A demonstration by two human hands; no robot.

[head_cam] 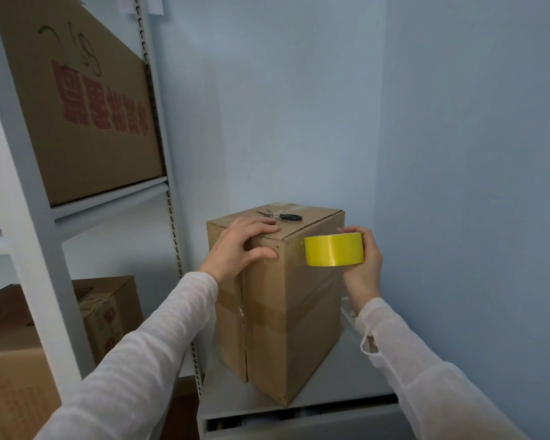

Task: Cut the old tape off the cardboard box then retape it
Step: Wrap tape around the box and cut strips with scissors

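The right hand (pixel 362 268) grips a roll of yellow packing tape (pixel 334 250), fingers curled over its top and far side and the palm behind it, so the roll is held firmly against the right-hand face of the cardboard box (pixel 292 312), just under the top edge. The roll stands with its axis upright, so its band would pay out sideways along that face. A glossy strip seems to run from the roll back to the near top corner, though how far it is stuck down is hard to tell. At that corner the left hand (pixel 238 246) clasps the box, fingers laid over the top and thumb pressed on the near face. The move ahead looks like a pull of the roll along the right face, away from the braced corner, and the right hand is the nearer one for it. The box stands tall on a grey cabinet top (pixel 340 376), with a brown tape band round its middle and a taped seam running down its near-left face. A pair of scissors (pixel 281 215) lies on the box top, beyond the left fingers. To the left, a metal shelving rack (pixel 45 217) carries other cartons.
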